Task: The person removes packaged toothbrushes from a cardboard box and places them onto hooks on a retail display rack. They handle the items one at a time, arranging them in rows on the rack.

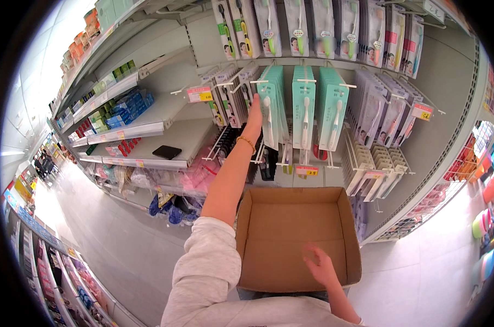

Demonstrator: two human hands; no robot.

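Note:
My left hand (253, 115) reaches up to the left edge of the leftmost hanging row of teal toothbrush packs (267, 114), beside toothbrush packs with pale and black brushes (228, 103); its fingers are largely hidden. Two more teal rows (304, 125) hang to its right. My right hand (320, 264) is low over an open, bare-bottomed cardboard box (279, 218) at my front, its fingers loosely curved and apart with nothing in them.
Toothbrush packs hang on upper hooks (297, 27) and at right (377, 103). Left shelves hold blue boxes (124, 109) and a black flat object (167, 152). Coloured buckets (482, 223) line the right aisle. Distant people (45, 163) are down the left aisle.

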